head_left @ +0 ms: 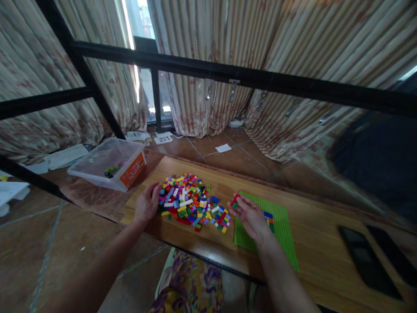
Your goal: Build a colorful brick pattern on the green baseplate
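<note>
A heap of small colourful toy building bricks (187,202) is spread over the wooden table (208,254). At the heap's left edge is my left hand (147,203), its fingers curled in; whether a brick sits inside them is hidden. My right hand (252,215) is closed, pinching a red brick (236,199) and a green brick (235,205) at its fingertips; I cannot tell if the two are joined. It hovers over the left part of a green studded baseplate (285,230). Blue, orange and green bricks (269,220) on that plate are partly covered by my right hand.
A clear plastic box (97,167) with an orange label and a few pieces inside stands beyond the table's left end. Two dark flat devices (366,256) (395,252) lie at the right. A black metal rail (195,65) crosses in front of striped curtains (208,34).
</note>
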`<state>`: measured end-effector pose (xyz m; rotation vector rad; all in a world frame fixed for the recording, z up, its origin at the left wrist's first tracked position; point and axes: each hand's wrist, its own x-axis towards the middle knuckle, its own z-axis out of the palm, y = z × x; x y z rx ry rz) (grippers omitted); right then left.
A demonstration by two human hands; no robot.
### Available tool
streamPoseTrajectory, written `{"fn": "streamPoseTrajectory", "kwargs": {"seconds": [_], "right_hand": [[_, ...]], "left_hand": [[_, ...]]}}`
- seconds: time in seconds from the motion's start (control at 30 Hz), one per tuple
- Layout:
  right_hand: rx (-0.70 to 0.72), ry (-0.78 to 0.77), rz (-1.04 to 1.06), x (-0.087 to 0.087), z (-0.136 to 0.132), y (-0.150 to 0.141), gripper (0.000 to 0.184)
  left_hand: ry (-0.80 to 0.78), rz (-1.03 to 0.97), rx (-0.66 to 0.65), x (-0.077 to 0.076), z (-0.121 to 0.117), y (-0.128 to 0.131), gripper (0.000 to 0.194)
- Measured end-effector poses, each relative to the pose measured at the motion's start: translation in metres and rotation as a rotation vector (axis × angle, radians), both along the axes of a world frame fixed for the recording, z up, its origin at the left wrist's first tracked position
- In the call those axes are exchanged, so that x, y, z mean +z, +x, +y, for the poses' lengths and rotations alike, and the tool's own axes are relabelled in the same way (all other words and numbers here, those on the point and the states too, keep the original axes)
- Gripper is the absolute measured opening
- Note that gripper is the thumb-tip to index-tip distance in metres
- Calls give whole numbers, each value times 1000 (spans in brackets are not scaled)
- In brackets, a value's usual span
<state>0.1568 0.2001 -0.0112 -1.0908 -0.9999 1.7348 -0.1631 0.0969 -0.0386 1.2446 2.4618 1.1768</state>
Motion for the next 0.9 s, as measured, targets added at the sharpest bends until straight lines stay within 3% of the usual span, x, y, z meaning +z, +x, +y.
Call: {"fn": "streamPoseTrajectory", "kwargs": {"seconds": [0.17, 0.4, 0.57, 0.63, 0.7, 0.8, 0.9], "right_hand": [[-50, -78, 38, 5, -9, -11, 43], [-65, 2, -57, -2, -10, -18, 45], [-35, 28, -132, 0, -26, -25, 39], [-21, 27, -164, 3, -38, -31, 39], [19, 40, -176, 6, -53, -37, 38], [105, 77, -164, 12, -75, -46, 35], [143, 43, -151, 16, -92, -51, 34]], "left_hand": [[-5, 5, -11, -1, 0, 0, 45], [37, -64, -6, -1, -1, 3, 42], [259, -27, 55, 8, -14, 12, 38], [344, -4, 55, 17, -28, 32, 35], [375, -118, -51, 26, -43, 63, 34], [296, -488, -335, 37, -61, 117, 32], [266, -844, -434, 41, -66, 151, 26]]}}
